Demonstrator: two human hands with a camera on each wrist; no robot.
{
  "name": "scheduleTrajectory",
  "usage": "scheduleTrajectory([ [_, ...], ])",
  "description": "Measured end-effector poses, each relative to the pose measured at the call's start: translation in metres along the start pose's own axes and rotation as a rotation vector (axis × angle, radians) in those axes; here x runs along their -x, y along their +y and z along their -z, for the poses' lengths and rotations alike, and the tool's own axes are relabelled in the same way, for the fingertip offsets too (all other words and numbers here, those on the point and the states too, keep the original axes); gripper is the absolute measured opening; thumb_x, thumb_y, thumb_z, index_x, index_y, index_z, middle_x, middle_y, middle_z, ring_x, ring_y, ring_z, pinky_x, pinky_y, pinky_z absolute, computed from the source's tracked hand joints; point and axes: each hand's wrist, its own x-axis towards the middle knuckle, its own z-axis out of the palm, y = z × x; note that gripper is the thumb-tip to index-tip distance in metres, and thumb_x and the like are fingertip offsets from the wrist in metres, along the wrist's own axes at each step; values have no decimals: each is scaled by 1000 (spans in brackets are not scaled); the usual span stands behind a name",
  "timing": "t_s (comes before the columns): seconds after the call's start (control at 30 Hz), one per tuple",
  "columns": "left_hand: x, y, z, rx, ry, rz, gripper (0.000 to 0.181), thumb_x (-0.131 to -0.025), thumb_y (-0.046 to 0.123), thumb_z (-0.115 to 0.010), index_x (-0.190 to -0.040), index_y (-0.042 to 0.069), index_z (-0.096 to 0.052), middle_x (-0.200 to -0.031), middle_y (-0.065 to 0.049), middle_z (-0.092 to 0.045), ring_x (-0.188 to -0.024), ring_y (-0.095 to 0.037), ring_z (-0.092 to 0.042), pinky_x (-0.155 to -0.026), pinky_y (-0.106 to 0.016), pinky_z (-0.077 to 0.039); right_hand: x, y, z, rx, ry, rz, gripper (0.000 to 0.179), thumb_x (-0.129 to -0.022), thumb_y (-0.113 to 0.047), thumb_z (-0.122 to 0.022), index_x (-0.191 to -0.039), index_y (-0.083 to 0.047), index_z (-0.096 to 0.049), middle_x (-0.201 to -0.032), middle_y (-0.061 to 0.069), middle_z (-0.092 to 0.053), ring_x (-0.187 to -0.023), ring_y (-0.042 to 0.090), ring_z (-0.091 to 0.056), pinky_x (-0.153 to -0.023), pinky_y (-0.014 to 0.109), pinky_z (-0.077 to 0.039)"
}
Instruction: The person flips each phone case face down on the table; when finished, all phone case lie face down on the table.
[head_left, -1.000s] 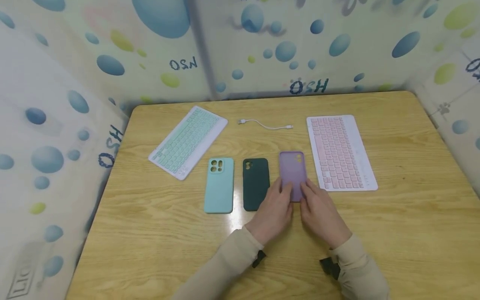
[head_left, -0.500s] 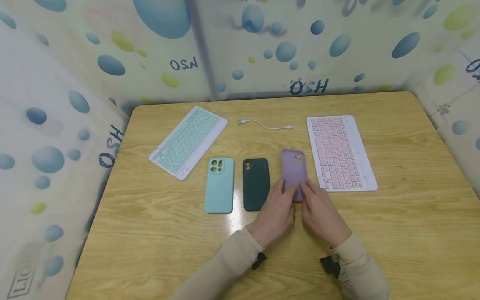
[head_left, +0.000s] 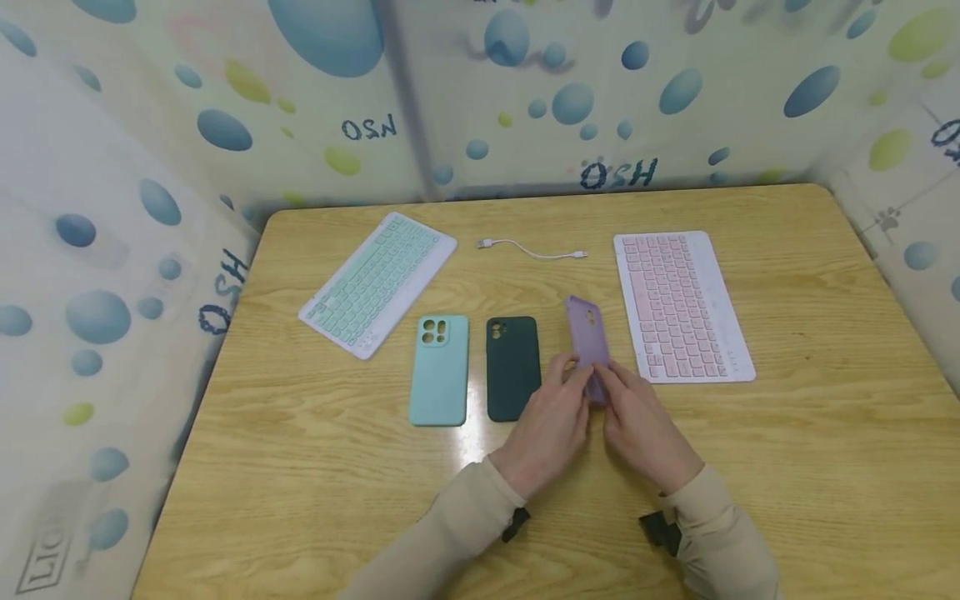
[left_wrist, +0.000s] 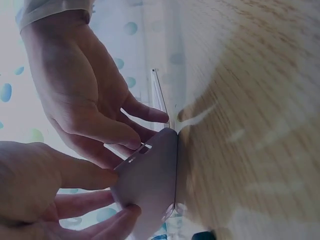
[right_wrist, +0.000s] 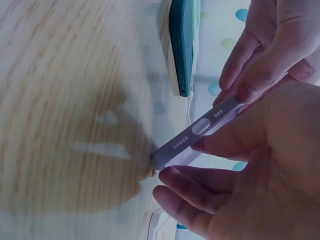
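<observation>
A purple phone case (head_left: 588, 333) stands tilted on the wooden table, its left side raised and its right long edge low against the wood. My left hand (head_left: 546, 429) pinches the raised near corner between thumb and fingers. At the same near end, my right hand (head_left: 647, 427) holds the lower corner, thumb on the case and fingertips close to the tabletop. The right wrist view shows the case's end edge (right_wrist: 201, 126) with its port cutout between both hands. Left of them lies a dark green phone case (head_left: 513, 367), its lower right corner hidden behind the left hand.
A light blue phone case (head_left: 438, 371) lies farther left. Behind it is a white keyboard with mint keys (head_left: 377, 285). Another keyboard with pink keys (head_left: 678, 307) lies close on the right. A short white cable (head_left: 532, 251) lies near the table's back edge.
The purple phone case lay flat with its inside up; its left side has risen, so it now looks narrower from above. Both hands stay at its near end, fingers shifted slightly.
</observation>
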Motion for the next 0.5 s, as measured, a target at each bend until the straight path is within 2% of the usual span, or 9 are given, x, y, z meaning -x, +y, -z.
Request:
scheduleTrajectory([
  [0.27,1,-1,3,41,-5,6,38,-96,4,-58,-134,0,-57,-142,-18,-47,-116,-18,-63,-93,-25,-55,-1,0,-3,-65,12,49,46,-87,12,-45,-132,18,-49,-132,39,-52,-122,51,-52,-105,58,-43],
  [0.5,2,-2,4,25,41,-8,46,-96,7,-61,-139,-3,-49,-139,-17,-51,-115,-20,-64,-92,-24,-55,-3,2,-6,-217,-49,76,54,-84,19,-39,-138,19,-40,-132,39,-53,-124,47,-54,-104,55,-45],
])
